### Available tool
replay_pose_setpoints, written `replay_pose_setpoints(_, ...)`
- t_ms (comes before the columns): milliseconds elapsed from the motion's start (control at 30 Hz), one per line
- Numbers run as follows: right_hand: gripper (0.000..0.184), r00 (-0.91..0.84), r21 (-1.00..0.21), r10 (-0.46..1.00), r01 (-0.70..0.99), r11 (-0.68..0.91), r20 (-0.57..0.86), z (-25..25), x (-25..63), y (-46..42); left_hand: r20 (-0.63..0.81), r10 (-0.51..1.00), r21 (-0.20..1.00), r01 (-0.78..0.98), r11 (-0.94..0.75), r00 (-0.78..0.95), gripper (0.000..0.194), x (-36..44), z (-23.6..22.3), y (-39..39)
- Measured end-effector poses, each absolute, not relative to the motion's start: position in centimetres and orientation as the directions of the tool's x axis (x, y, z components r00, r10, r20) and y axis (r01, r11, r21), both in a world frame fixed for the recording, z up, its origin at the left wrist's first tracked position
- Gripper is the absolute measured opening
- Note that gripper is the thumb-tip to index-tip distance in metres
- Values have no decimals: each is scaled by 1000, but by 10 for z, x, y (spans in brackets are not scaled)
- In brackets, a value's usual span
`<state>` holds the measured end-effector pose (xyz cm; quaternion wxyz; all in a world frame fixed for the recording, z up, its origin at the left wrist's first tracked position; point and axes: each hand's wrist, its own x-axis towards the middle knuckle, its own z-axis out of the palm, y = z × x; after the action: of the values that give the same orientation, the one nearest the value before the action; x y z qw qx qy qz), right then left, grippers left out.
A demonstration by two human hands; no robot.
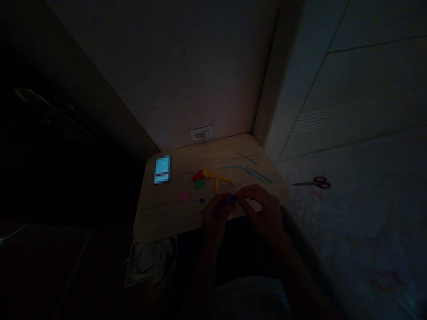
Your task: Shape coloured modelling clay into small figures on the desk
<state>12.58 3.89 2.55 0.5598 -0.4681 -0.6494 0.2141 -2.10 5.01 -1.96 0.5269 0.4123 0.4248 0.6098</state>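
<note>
Left hand [213,215] and right hand [265,209] angled inward, both grips tight on a purple lump [230,199]

Premises appear to be a room in a home, poorly lit. A small wood-topped table [156,213] stands against a plain wall [180,80], with a household socket plate [197,134] just above its far edge. Beyond the far right corner rises a pale panelled door or cupboard front [360,75]. A lit phone [162,169] lies near the far left corner.
</note>
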Motion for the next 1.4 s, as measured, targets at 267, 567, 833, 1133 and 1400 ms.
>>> replay_pose_setpoints(267, 11, 105, -818, 840, 321, 478, 532, 29, 124, 37, 27, 990, 935, -348, -74, -137, 39, -17, -16, 50)
replay_pose_setpoints(567, 10, 49, -806, 844, 329, 491, 534, 26, 122, 39, 115, 970, 943, -283, -174, -214, 37, -21, -19, 52)
replay_pose_setpoints(833, 21, -1, -798, 845, 329, 505, 534, 25, 124, 40, 231, 946, 933, -223, -282, -230, 40, -18, -17, 50)
replay_pose_setpoints(1133, 30, -26, -818, 860, 296, 493, 509, 25, 125, 39, 329, 922, 933, -81, -351, -203, 31, -22, -11, 45)
replay_pose_setpoints(1400, 20, 144, -904, 898, 180, 388, 415, 20, 125, 40, 378, 892, 915, -45, -400, -247, 37, -21, -14, 46)
